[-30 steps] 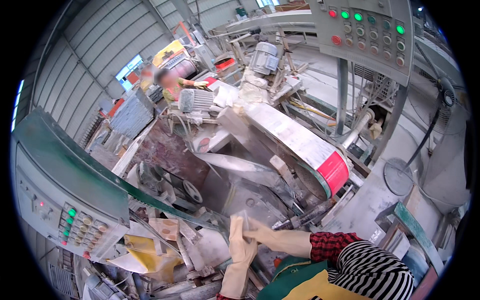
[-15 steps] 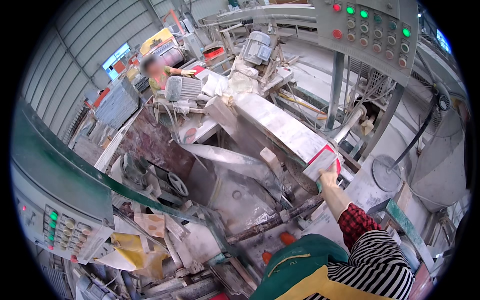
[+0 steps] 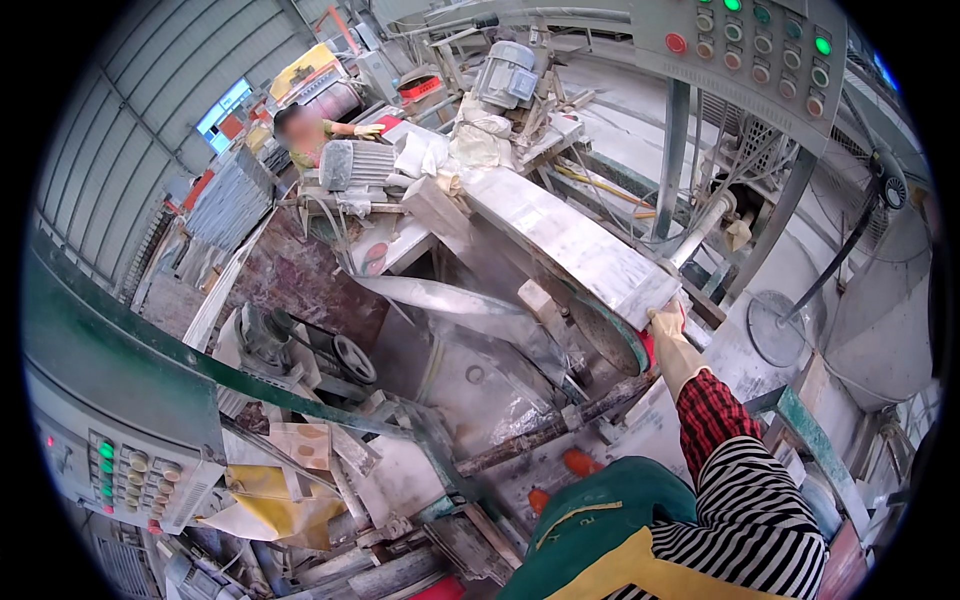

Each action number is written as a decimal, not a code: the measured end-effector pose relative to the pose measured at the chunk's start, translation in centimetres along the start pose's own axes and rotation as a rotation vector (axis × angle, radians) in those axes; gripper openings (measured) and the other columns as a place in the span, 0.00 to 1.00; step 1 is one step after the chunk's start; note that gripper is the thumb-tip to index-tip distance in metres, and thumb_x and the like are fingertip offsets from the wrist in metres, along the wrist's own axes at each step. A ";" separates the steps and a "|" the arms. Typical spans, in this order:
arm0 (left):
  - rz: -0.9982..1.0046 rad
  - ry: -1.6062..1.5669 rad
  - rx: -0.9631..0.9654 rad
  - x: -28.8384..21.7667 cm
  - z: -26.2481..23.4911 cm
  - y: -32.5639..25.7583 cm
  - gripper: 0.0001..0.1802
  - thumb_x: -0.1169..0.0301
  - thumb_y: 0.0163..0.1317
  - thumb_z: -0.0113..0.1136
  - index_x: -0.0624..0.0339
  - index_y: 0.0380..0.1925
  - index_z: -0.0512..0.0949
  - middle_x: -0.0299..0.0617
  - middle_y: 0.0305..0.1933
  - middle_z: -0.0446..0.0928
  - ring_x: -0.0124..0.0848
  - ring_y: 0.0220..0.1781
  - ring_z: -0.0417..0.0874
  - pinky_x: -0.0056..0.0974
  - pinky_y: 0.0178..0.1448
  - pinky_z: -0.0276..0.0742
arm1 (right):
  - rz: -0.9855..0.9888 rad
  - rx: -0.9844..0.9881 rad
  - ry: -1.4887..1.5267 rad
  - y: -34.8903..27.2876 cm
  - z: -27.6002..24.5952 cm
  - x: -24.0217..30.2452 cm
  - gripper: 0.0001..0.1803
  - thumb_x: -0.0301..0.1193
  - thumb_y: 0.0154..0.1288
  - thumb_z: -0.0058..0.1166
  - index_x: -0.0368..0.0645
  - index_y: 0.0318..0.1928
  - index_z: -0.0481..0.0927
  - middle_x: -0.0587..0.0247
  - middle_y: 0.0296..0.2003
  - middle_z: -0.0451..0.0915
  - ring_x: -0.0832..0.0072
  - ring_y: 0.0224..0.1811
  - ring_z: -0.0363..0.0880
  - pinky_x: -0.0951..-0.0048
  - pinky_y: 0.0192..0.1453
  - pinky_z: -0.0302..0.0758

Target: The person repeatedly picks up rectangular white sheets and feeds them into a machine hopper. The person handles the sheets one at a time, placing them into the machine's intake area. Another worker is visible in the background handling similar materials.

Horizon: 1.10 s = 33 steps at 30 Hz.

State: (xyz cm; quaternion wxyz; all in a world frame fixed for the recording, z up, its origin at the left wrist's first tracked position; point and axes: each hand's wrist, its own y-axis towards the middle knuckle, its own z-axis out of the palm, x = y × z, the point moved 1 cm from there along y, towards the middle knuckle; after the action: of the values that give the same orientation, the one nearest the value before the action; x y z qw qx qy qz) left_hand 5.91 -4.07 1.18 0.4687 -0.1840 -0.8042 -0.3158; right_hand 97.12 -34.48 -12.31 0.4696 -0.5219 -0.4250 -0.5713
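My right hand (image 3: 672,338), in a cream glove, reaches out from a red checked cuff and a striped sleeve. Its fingers are closed at the near end of a pale stone tile (image 3: 643,297). The tile lies at the near end of a long narrow conveyor (image 3: 560,228) with a whitish, dusty top. Some red shows beside and below the fingers, and the undersides of the fingers are hidden. My left hand is out of view.
Control panels with lit buttons stand at upper right (image 3: 745,50) and lower left (image 3: 130,465). A green metal beam (image 3: 290,400) crosses the left side. A handwheel (image 3: 353,360) and a motor (image 3: 505,75) stand around the conveyor. A co-worker (image 3: 305,140) is at the far left.
The tile, earlier tilted in my right hand above the red conveyor end, now lies in line with the conveyor top. My hand has come slightly nearer and lower. The view has shifted a little.
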 end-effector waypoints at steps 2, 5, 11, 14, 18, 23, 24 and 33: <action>0.027 0.018 0.130 0.5 -0.4 -1.6 0.34 0.55 0.68 0.51 0.56 0.70 0.60 0.73 0.65 0.67 0.73 0.62 0.71 0.76 0.57 0.66 | 0.183 0.037 -0.051 -2.0 1.6 1.3 0.47 0.22 0.53 0.61 0.48 0.74 0.58 0.47 0.49 0.81 0.55 0.48 0.83 0.60 0.46 0.83; -0.021 0.029 -0.027 0.9 -0.6 -1.5 0.37 0.53 0.64 0.55 0.57 0.70 0.61 0.74 0.66 0.65 0.73 0.63 0.69 0.76 0.58 0.65 | 0.260 0.080 0.026 -4.5 2.2 5.2 0.49 0.20 0.54 0.59 0.51 0.77 0.53 0.47 0.53 0.79 0.54 0.51 0.82 0.59 0.49 0.83; -0.076 -0.118 0.084 0.6 -2.0 -0.7 0.34 0.55 0.65 0.54 0.60 0.67 0.63 0.72 0.65 0.67 0.71 0.63 0.70 0.74 0.59 0.66 | 0.320 0.062 0.136 -5.5 2.6 7.5 0.49 0.19 0.58 0.57 0.54 0.78 0.49 0.47 0.58 0.75 0.53 0.56 0.79 0.53 0.51 0.83; -0.087 -0.158 0.095 0.6 -2.9 0.5 0.32 0.57 0.66 0.53 0.61 0.66 0.65 0.71 0.64 0.68 0.71 0.62 0.70 0.74 0.59 0.66 | 0.259 0.375 -0.592 -2.6 1.0 4.1 0.43 0.30 0.66 0.53 0.55 0.78 0.48 0.46 0.60 0.74 0.49 0.59 0.77 0.46 0.56 0.80; -0.120 -0.205 0.139 0.4 -4.5 0.7 0.30 0.58 0.67 0.52 0.63 0.64 0.66 0.69 0.63 0.69 0.69 0.62 0.71 0.73 0.59 0.67 | 0.211 0.568 -1.041 -0.3 0.8 0.6 0.38 0.42 0.67 0.55 0.53 0.74 0.57 0.39 0.62 0.72 0.49 0.65 0.72 0.40 0.69 0.62; -0.158 -0.244 0.156 0.6 -7.3 2.2 0.27 0.60 0.68 0.51 0.64 0.62 0.69 0.68 0.62 0.70 0.68 0.61 0.72 0.71 0.60 0.67 | 0.206 0.566 -1.168 -0.9 1.0 1.5 0.39 0.49 0.61 0.61 0.48 0.68 0.67 0.33 0.62 0.72 0.50 0.69 0.69 0.42 0.78 0.51; -0.178 -0.233 0.178 1.1 -8.3 1.6 0.26 0.60 0.68 0.51 0.65 0.62 0.69 0.67 0.62 0.70 0.67 0.61 0.72 0.71 0.60 0.67 | 0.249 0.490 -1.109 -2.5 2.2 3.9 0.39 0.49 0.59 0.62 0.46 0.68 0.67 0.34 0.62 0.72 0.50 0.69 0.70 0.44 0.77 0.53; -0.496 -0.494 -0.115 2.1 -5.2 6.1 0.23 0.64 0.67 0.58 0.73 0.54 0.77 0.59 0.53 0.79 0.61 0.53 0.79 0.68 0.58 0.73 | -0.386 0.491 -1.237 -10.8 2.2 23.1 0.48 0.48 0.54 0.65 0.42 0.71 0.61 0.41 0.72 0.58 0.49 0.76 0.54 0.58 0.75 0.60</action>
State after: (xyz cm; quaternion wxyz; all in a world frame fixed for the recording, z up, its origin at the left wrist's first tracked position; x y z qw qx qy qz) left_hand 11.82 -3.18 6.92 0.1578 -0.0799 -0.8943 -0.4110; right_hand 86.66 -32.38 10.97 0.1355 -0.5455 -0.8169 -0.1293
